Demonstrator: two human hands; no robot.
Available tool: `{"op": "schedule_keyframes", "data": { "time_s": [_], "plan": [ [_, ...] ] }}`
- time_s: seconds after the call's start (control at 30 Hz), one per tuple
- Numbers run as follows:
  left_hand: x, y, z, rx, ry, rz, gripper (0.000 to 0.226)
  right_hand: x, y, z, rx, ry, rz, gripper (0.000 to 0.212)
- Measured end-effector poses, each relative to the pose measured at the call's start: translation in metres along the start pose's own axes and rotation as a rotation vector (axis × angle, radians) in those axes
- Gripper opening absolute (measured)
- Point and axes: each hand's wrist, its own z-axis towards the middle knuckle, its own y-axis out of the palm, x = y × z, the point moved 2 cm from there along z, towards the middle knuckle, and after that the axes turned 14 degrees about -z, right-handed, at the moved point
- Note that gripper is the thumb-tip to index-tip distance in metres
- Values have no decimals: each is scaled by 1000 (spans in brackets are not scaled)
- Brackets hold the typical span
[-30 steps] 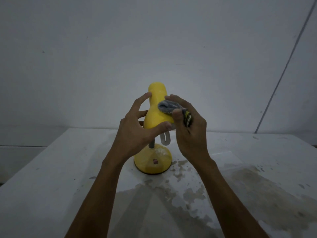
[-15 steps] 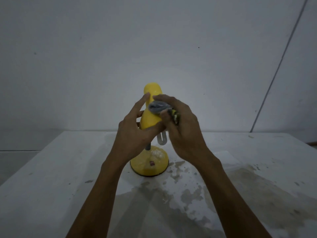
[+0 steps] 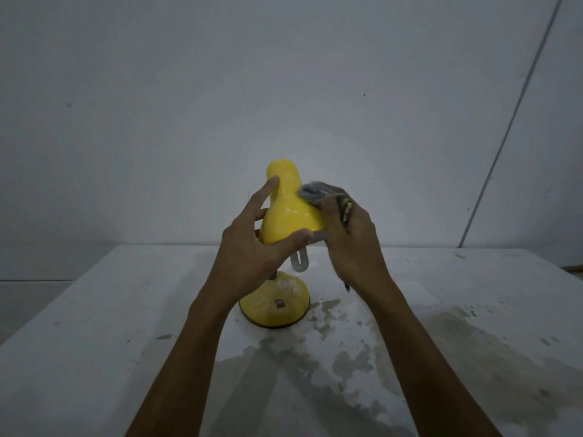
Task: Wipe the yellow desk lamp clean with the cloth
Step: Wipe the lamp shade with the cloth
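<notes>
The yellow desk lamp [image 3: 285, 212] stands on a white table, its round base [image 3: 277, 310] behind my left wrist. My left hand [image 3: 252, 244] grips the bell-shaped shade, thumb along its lower rim and index finger up its left side. My right hand [image 3: 353, 244] is closed on a bunched grey cloth [image 3: 310, 192] with a yellow-green and black patch, and presses it against the shade's upper right side. A white U-shaped bulb [image 3: 299, 261] hangs below the shade. White specks dot the shade and base.
The white table [image 3: 94, 357] has a large damp, stained patch at centre and right. A plain white wall rises behind it, with a thin dark cable [image 3: 511, 121] running diagonally at the right. The table's left edge drops away at the far left.
My right hand has slid the cloth rightward, off the middle of the shade to its upper right side, so more of the yellow shade shows. My left hand keeps its grip.
</notes>
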Motion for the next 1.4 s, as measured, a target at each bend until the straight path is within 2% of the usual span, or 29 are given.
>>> {"op": "schedule_keyframes", "data": {
  "time_s": [0.13, 0.2, 0.27, 0.3, 0.37, 0.43, 0.5, 0.57, 0.63, 0.7, 0.77, 0.83, 0.93, 1.03, 1.13, 1.23, 1.33, 1.4],
  "plan": [
    [-1, -4, 1, -10, 24, 14, 87, -11, 15, -4, 19, -284, -174, 39],
    [-2, -4, 1, -15, 22, 22, 84, -4, 14, -2, 46, -294, -67, 37],
    [-2, -2, 0, -12, 21, 35, 84, 7, 9, -2, 55, -192, 66, 27],
    [-2, 0, 0, -10, 19, 41, 84, 13, 7, -1, 55, -82, 95, 26],
    [-3, 2, -1, -12, 23, 48, 85, 21, 2, 0, 39, 177, 32, 41],
    [-3, 1, -2, -18, 29, 50, 87, 26, -2, 0, 29, 294, -69, 49],
    [-1, 1, -2, -18, 31, 50, 87, 15, -7, -2, 83, 207, -110, 30],
    [3, 3, -2, -8, 16, 20, 86, -5, -6, -3, 114, 26, -87, 21],
    [4, 2, -1, -3, -1, 7, 85, -17, 0, -6, 91, -182, -76, 25],
    [1, -2, 0, 1, 3, 21, 82, -20, 8, -7, 72, -372, -190, 36],
    [-1, -4, 0, 10, 17, 44, 79, -13, 13, -5, 79, -446, -206, 33],
    [0, -3, -1, 10, 14, 61, 76, -3, 14, -5, 105, -362, -77, 29],
    [3, 4, -2, -14, 1, 52, 82, 10, 8, -4, 80, -58, 59, 31],
    [-1, 3, -2, -14, -7, 65, 89, 19, 0, -2, -35, 231, 2, 41],
    [-4, 3, -3, -1, -28, 74, 98, 22, -5, 0, -132, 365, -19, 44],
    [-3, 3, -4, 14, -35, 80, 102, 16, -5, 3, -81, 319, -49, 53],
    [-1, 2, -4, 12, -32, 65, 102, 6, -7, 4, -2, 149, -92, 30],
    [-1, 3, -4, 9, -43, 53, 102, -1, -8, 3, 11, 59, -122, 25]
  ]
}}
